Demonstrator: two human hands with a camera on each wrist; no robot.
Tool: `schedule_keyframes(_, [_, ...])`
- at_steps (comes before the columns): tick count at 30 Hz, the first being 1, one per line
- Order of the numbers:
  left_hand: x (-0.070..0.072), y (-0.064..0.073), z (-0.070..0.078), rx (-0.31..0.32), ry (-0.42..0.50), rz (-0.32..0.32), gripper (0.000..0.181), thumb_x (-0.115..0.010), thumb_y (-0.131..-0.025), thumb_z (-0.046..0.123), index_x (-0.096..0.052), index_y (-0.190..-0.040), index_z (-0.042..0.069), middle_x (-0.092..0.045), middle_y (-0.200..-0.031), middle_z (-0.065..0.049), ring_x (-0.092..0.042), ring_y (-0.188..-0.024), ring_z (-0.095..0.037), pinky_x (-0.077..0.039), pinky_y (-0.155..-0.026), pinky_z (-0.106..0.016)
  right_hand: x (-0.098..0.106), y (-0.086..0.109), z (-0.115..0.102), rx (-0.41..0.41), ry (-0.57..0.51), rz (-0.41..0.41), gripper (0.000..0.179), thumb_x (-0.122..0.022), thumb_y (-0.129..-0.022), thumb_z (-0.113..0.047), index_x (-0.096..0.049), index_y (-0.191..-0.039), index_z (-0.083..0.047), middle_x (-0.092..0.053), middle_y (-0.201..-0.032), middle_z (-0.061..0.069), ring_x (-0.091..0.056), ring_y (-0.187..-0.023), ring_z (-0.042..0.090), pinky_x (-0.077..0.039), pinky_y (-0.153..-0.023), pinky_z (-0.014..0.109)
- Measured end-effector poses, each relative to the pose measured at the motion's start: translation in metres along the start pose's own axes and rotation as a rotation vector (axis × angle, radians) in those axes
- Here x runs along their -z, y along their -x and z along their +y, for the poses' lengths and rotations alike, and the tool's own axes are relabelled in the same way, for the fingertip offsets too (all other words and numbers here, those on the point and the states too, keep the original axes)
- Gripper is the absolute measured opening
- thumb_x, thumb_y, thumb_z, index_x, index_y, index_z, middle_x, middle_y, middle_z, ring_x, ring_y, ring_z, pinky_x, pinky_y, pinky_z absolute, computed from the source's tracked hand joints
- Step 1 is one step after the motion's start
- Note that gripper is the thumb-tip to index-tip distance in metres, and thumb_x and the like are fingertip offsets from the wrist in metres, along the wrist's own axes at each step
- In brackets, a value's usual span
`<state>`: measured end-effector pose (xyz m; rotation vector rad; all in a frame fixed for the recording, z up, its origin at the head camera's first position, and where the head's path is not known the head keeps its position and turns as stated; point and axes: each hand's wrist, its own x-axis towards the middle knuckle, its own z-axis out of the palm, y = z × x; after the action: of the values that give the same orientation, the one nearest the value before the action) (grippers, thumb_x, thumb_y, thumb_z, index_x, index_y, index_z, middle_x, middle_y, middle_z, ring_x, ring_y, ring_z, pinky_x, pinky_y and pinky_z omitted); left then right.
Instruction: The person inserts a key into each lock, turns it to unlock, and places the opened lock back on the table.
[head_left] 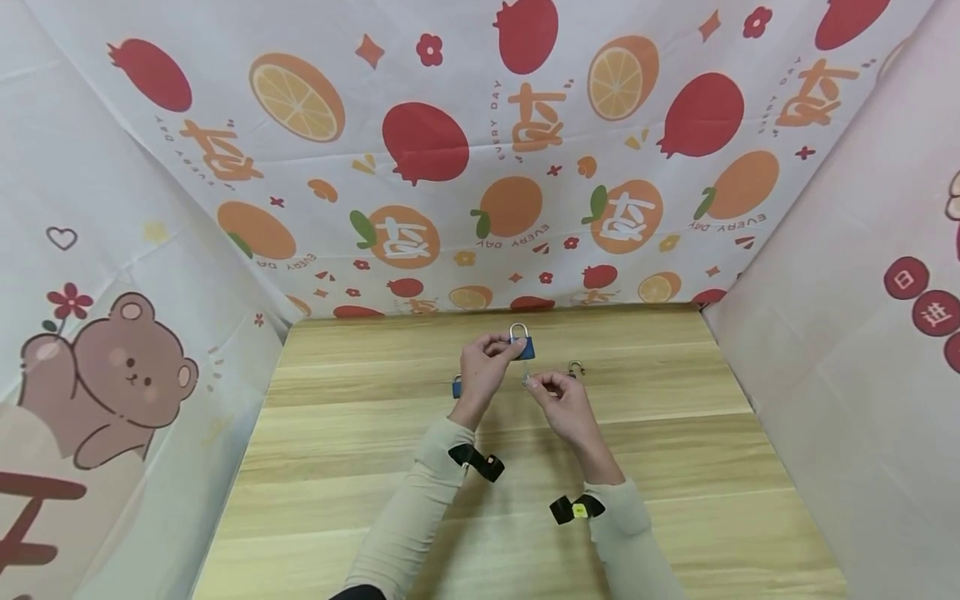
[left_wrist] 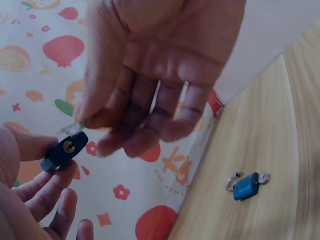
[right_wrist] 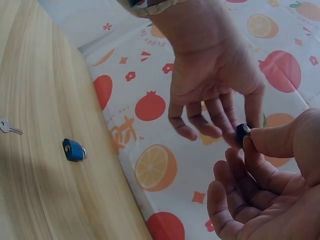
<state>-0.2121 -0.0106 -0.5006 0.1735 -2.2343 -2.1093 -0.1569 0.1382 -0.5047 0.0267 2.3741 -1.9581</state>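
A blue padlock [head_left: 527, 347] with a silver shackle is held above the table, its shackle pointing up and closed. My left hand [head_left: 483, 369] grips its body between thumb and fingers. The brass keyhole face of the padlock [left_wrist: 69, 146] shows in the left wrist view. Just below the padlock, my right hand [head_left: 564, 402] pinches a small silver key [left_wrist: 73, 129] by its head. In the left wrist view the key overlaps the padlock's edge; I cannot tell whether its tip is in the keyhole.
A second blue padlock [right_wrist: 74, 150] lies on the wooden table [head_left: 337, 467] left of my hands, with a loose key [right_wrist: 9, 127] near it. Right of them lies another blue padlock [left_wrist: 246, 186], shackle open and key inserted. Fruit-printed cloth [head_left: 427, 142] hangs behind the table.
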Motion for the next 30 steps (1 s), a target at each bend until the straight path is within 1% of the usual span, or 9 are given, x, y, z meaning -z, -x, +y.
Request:
schedule_keyframes(1, [0.000,0.001,0.001,-0.006,0.004,-0.003,0.029,-0.081,-0.086,0.034,-0.072,-0.099,0.010,-0.077,-0.083,-0.004,-0.062,-0.073,-0.013,-0.040,-0.067,-0.027,0.000,0.000,0.001,0.000,-0.003,0.000,0.021,-0.066,-0.099,-0.017,-0.072,-0.101,0.003,-0.070,-0.108,0.018,-0.059,-0.091,0.013,-0.049,-0.079,0.023])
schedule_keyframes(5, [0.000,0.004,0.008,-0.008,0.016,-0.007,0.029,-0.081,-0.087,0.032,-0.072,-0.100,0.007,-0.075,-0.077,0.003,-0.058,-0.068,-0.010,-0.039,-0.067,-0.027,-0.001,-0.002,0.002,0.015,-0.005,-0.002,0.019,-0.065,-0.099,-0.014,-0.072,-0.099,0.004,-0.071,-0.107,0.020,-0.059,-0.089,0.012,-0.049,-0.078,0.022])
schedule_keyframes(8, [0.001,0.006,0.012,-0.007,0.026,-0.013,0.029,-0.080,-0.087,0.030,-0.071,-0.100,0.005,-0.073,-0.074,0.008,-0.057,-0.068,-0.012,-0.038,-0.066,-0.027,-0.001,-0.002,0.002,0.013,0.007,-0.006,0.019,-0.065,-0.100,-0.014,-0.072,-0.099,0.004,-0.071,-0.106,0.019,-0.059,-0.089,0.012,-0.049,-0.078,0.023])
schedule_keyframes(11, [0.002,0.007,0.014,-0.011,0.030,-0.018,0.027,-0.080,-0.087,0.028,-0.071,-0.099,0.005,-0.073,-0.074,0.007,-0.058,-0.070,-0.013,-0.037,-0.066,-0.026,0.000,-0.002,0.002,-0.002,0.018,-0.010,0.021,-0.064,-0.100,-0.017,-0.072,-0.101,0.003,-0.071,-0.107,0.017,-0.058,-0.090,0.012,-0.049,-0.078,0.024])
schedule_keyframes(13, [0.002,0.008,0.015,-0.014,0.028,-0.022,0.026,-0.081,-0.087,0.028,-0.071,-0.098,0.006,-0.073,-0.075,0.007,-0.059,-0.070,-0.011,-0.038,-0.066,-0.026,0.000,-0.002,0.002,-0.012,0.024,-0.009,0.022,-0.064,-0.101,-0.018,-0.072,-0.102,0.003,-0.071,-0.107,0.016,-0.058,-0.090,0.012,-0.049,-0.078,0.025])
schedule_keyframes(19, [0.003,0.009,0.015,-0.022,0.012,-0.019,0.023,-0.081,-0.087,0.028,-0.072,-0.094,0.009,-0.075,-0.076,0.004,-0.060,-0.072,-0.009,-0.040,-0.067,-0.027,0.000,-0.001,0.002,-0.013,0.027,-0.010,0.022,-0.064,-0.101,-0.017,-0.072,-0.101,0.003,-0.071,-0.104,0.016,-0.058,-0.088,0.012,-0.049,-0.077,0.025])
schedule_keyframes(26, [0.003,0.010,0.013,-0.031,0.016,-0.027,0.023,-0.080,-0.088,0.027,-0.072,-0.097,0.007,-0.076,-0.078,0.002,-0.063,-0.074,-0.008,-0.041,-0.067,-0.026,0.001,0.000,0.001,-0.030,0.011,-0.006,0.021,-0.063,-0.101,-0.018,-0.072,-0.101,0.002,-0.070,-0.099,0.010,-0.059,-0.086,0.013,-0.049,-0.077,0.026])
schedule_keyframes(30, [0.003,0.011,0.012,-0.028,0.013,-0.030,0.023,-0.080,-0.088,0.027,-0.072,-0.098,0.009,-0.076,-0.079,0.002,-0.063,-0.075,-0.009,-0.041,-0.068,-0.027,0.001,0.000,0.001,-0.030,0.003,-0.001,0.021,-0.063,-0.100,-0.018,-0.072,-0.100,0.001,-0.070,-0.097,0.007,-0.060,-0.087,0.012,-0.050,-0.077,0.025])
